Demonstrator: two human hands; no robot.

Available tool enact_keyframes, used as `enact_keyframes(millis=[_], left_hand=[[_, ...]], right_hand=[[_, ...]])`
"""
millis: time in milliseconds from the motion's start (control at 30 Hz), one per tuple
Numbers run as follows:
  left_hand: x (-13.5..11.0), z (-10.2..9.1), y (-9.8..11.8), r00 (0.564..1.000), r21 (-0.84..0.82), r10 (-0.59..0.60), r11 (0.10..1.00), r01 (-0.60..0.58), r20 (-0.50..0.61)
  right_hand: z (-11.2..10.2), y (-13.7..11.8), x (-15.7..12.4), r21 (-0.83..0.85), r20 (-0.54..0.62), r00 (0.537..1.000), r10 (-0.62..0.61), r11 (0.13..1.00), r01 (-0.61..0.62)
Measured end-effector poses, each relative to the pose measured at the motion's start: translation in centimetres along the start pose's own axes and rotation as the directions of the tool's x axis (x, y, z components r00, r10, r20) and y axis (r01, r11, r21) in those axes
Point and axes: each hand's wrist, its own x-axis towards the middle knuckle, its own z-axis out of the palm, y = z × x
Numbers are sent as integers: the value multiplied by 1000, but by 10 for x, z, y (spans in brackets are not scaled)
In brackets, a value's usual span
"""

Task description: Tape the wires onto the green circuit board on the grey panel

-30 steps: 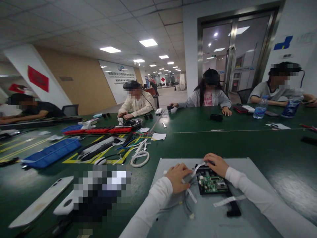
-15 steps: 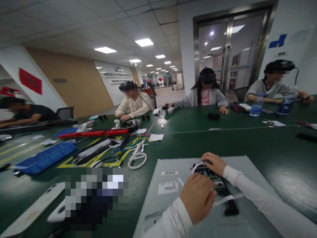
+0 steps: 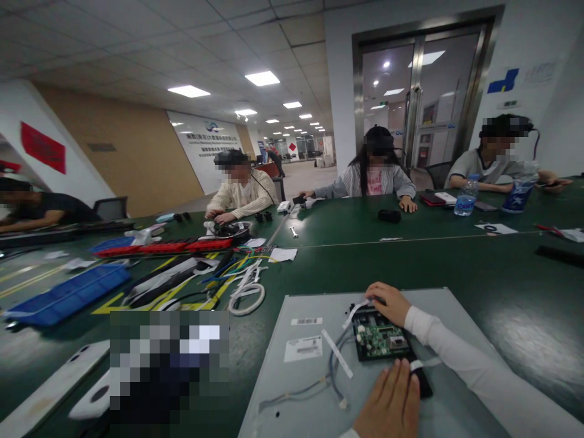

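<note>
A grey metal panel [image 3: 296, 365] lies on the green table [image 3: 365, 261] in front of me. A green circuit board [image 3: 381, 340] sits on it, with a white flat ribbon cable [image 3: 337, 354] and thin wires [image 3: 310, 389] running off to the left. My right hand [image 3: 387, 302] rests on the board's far edge, fingers curled down onto it by a ribbon end. My left hand [image 3: 387, 404] lies at the bottom of the view, fingers together and stretched flat, its tips touching a black strip [image 3: 422, 384] and a white ribbon beside the board.
Three people sit at the table's far side and one at the far left. Coiled white cable [image 3: 246, 298], coloured wires, a blue tray [image 3: 64, 298], a red strip [image 3: 168, 246] and white phone-like slabs [image 3: 50, 389] lie to the left. Bottles [image 3: 465, 198] stand at the back right.
My left hand left the wires on the panel, lifted across the board and came down at its near right edge. The right hand stayed on the board. The view shifted slightly left.
</note>
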Motion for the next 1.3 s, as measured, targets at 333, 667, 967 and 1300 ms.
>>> enact_keyframes(millis=[333,667,967,1300], left_hand=[[-1,-8,-1,998,-81,0,997,5,71],[1,-24,-5,986,-257,18,966,26,167],[3,-28,-6,980,-271,25,962,31,199],[0,-21,-5,992,-142,24,990,-6,125]], right_hand=[[-23,-14,-2,39,-47,999,-27,999,29],[-71,-25,-75,-43,0,1000,25,999,-25],[-65,-21,-117,-196,128,988,83,979,-57],[-62,-22,-115,-295,142,988,65,955,-21]])
